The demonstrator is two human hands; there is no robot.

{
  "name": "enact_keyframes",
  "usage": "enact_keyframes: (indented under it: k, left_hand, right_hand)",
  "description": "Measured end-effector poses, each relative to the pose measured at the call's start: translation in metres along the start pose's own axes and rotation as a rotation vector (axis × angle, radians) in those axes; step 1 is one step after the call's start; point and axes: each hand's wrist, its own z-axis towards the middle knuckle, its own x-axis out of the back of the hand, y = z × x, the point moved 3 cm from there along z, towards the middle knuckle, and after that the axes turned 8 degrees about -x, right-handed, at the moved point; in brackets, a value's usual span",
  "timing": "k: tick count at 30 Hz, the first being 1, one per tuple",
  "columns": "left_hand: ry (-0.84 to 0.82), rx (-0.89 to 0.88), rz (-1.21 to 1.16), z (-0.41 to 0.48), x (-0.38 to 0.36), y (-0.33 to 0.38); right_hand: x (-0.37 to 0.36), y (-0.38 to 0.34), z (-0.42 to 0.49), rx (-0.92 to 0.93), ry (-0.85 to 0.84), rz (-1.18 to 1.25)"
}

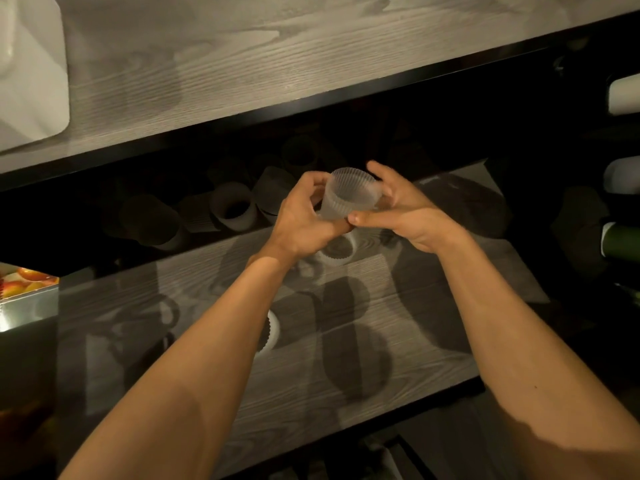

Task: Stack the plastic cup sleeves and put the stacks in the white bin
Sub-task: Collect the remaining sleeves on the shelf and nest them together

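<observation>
While lifted above the shelf (398,341), ribbed sleeve (349,195), between left hand (304,223), right hand (405,216)

left grip (304,223), left forearm (207,358): bare | right grip (408,216), right forearm (519,323): bare

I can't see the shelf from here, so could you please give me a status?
Left hand and right hand both grip the cup sleeve above the lower shelf. Loose sleeves lie behind. White bin upper left, nothing in the way.
</observation>
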Motion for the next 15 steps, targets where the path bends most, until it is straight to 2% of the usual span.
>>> enact_keyframes:
  k: [6,15]
  left_hand:
    - [-0.071,0.017,0.104,-0.01,-0.001,-0.01]
    - [-0.131,0.137,0.31,-0.017,-0.005,-0.035]
  right_hand:
    - [-0.017,0.011,-0.007,0.037,0.111,-0.143]
    - [-0.041,0.034,-0.005,0.009,0.175,-0.432]
